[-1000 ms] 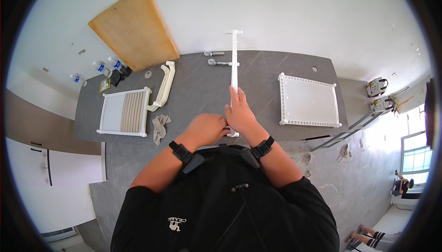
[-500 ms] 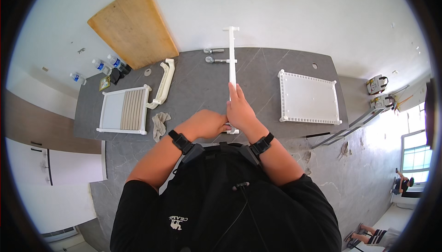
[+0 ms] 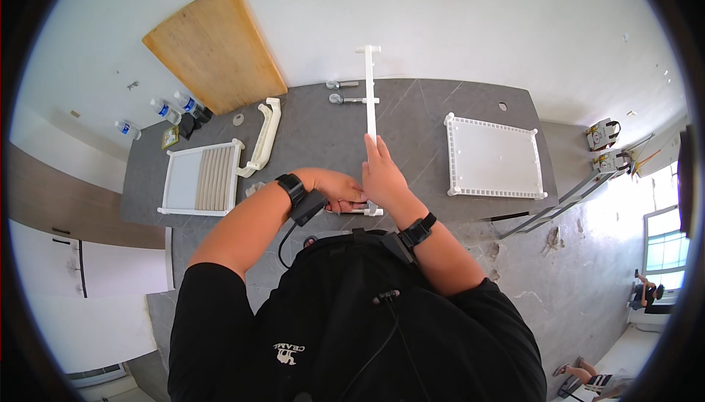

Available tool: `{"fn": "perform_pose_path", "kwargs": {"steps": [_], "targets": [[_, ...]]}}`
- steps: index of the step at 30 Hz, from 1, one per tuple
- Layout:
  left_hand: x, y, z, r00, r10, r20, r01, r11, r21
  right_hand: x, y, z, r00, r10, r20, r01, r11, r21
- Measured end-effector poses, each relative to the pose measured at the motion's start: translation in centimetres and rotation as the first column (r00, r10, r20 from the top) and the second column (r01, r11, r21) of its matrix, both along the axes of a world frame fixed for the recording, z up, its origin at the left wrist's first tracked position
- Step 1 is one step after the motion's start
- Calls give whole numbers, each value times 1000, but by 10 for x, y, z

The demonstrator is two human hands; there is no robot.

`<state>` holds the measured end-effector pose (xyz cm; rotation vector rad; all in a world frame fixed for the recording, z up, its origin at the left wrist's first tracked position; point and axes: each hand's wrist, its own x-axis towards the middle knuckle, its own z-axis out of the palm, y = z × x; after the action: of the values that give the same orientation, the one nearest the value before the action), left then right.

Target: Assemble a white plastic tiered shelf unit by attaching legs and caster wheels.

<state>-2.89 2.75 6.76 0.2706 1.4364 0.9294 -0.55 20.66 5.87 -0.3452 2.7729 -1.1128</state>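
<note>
In the middle of the table a long white plastic bar (image 3: 371,112) with short pegs points away from me. My right hand (image 3: 383,176) lies along its near part, fingers stretched forward and palm wrapped against it. At the bar's near end, my left hand (image 3: 342,189) has its fingers curled together beside the white end peg (image 3: 373,211). Beneath those fingers a small caster wheel (image 3: 330,208) shows in part, its stem toward the peg; the hand covers most of it. Another caster wheel (image 3: 345,99) touches the bar farther up, and a loose caster wheel (image 3: 341,85) lies behind it.
A white tray (image 3: 493,158) sits right; another white tray (image 3: 167,178) with beige slats (image 3: 214,178) sits left. White curved parts (image 3: 266,138), bottles (image 3: 167,112) and a leaning wooden board (image 3: 217,46) stand farther back. A grey cloth (image 3: 255,188) is mostly hidden by my left forearm.
My left hand has turned and slid slightly down and left along the bar's near end, uncovering part of the caster wheel. The right hand stays on the bar.
</note>
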Motion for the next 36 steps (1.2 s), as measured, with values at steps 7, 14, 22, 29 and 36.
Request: {"fn": "perform_pose_path", "kwargs": {"steps": [7, 14, 22, 29, 36], "targets": [[0, -1, 0, 982, 29, 185, -30, 1000, 2, 1, -1, -8, 1000, -17, -23, 16, 1000, -8], [85, 16, 24, -125, -94, -988, -37, 995, -90, 1, 2, -5, 1000, -22, -15, 22, 1000, -7], [74, 19, 8, 78, -284, -956, -101, 951, -291, 2, 2, -1, 1000, -14, 3, 14, 1000, 27], [13, 5, 21, 887, -145, -438, 94, 986, -135, 1, -2, 0, 1000, -7, -3, 7, 1000, 22], [-16, 5, 7, 978, -112, 176, 123, 991, -54, 0, 2, -9, 999, -4, -33, 4, 1000, -8]]}}
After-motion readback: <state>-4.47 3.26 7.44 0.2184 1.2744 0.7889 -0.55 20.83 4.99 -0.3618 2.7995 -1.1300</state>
